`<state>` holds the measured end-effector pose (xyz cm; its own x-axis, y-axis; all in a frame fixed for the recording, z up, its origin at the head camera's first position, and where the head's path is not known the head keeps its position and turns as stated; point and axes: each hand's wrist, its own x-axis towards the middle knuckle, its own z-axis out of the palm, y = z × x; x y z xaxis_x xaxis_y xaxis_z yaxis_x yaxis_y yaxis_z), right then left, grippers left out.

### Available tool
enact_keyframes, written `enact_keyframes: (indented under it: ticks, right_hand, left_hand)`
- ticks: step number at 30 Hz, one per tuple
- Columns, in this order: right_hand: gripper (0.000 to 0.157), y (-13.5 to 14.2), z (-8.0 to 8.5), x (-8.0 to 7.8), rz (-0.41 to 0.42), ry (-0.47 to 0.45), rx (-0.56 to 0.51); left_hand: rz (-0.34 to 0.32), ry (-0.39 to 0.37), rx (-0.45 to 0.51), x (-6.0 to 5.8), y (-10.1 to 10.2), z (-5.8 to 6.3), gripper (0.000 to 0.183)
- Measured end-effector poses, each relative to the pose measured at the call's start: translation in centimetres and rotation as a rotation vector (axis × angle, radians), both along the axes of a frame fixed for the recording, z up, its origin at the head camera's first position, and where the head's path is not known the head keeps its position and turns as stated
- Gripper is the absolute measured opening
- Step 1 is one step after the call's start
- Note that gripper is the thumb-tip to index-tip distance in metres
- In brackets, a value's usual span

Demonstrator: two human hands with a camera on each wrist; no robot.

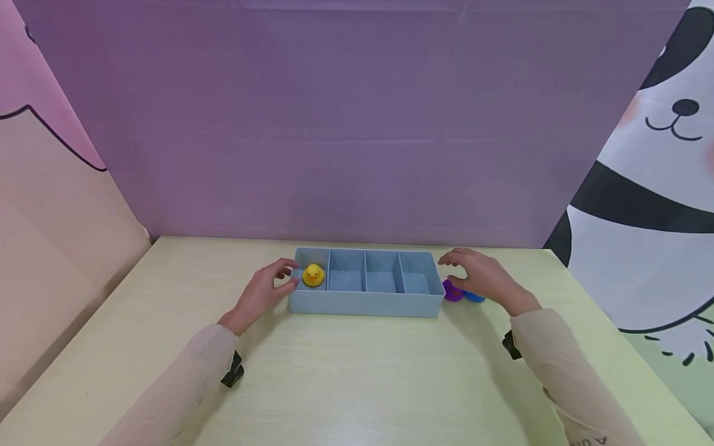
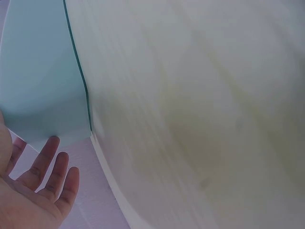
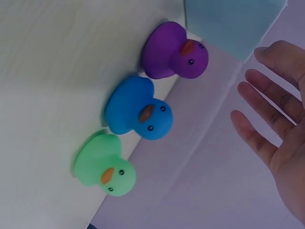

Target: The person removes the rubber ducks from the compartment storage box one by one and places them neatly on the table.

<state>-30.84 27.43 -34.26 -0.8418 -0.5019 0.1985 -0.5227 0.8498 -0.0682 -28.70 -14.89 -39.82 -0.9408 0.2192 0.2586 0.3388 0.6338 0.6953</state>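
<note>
A light blue divided box (image 1: 365,305) stands on the table with several compartments in a row. In its leftmost compartment sits a yellow rubber duck (image 1: 313,275). My left hand (image 1: 261,294) is at the box's left end, fingers loosely bent and fingertips right at the rim. Just off the right end is my right hand (image 1: 486,277), fingers spread and holding nothing. Beneath it are a purple duck (image 3: 171,52) and a blue duck (image 3: 136,107), with a green duck (image 3: 102,162) beside them. The right hand hides the green duck in the head view.
The pale wooden table (image 1: 357,378) ends at a purple backdrop (image 1: 357,136). A cartoon panda panel (image 1: 658,179) stands on the right, and a pink and beige panel (image 1: 50,217) on the left.
</note>
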Motion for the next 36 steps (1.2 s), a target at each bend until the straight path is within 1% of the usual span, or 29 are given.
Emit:
enact_keyframes:
  ticks: [7, 17, 28, 36]
  right_hand:
    - [0.030, -1.4, 0.5, 0.0, 0.058, 0.036, -0.019]
    - [0.029, -3.6, 0.3, 0.0, 0.112, 0.062, -0.029]
    - [0.027, -6.5, 0.4, -0.3, 0.235, 0.127, -0.011]
    - [0.028, -8.8, 0.6, -0.4, 0.286, 0.122, 0.004]
  left_hand:
    - [0.006, -0.003, -0.008, 0.1, 0.0, 0.1, 0.034]
    - [0.001, -0.002, -0.006, 0.0, 0.0, -0.1, 0.035]
    - [-0.002, 0.002, -0.008, 0.1, 0.0, 0.0, 0.035]
    - [0.005, -0.002, -0.009, 0.0, 0.0, 0.0, 0.035]
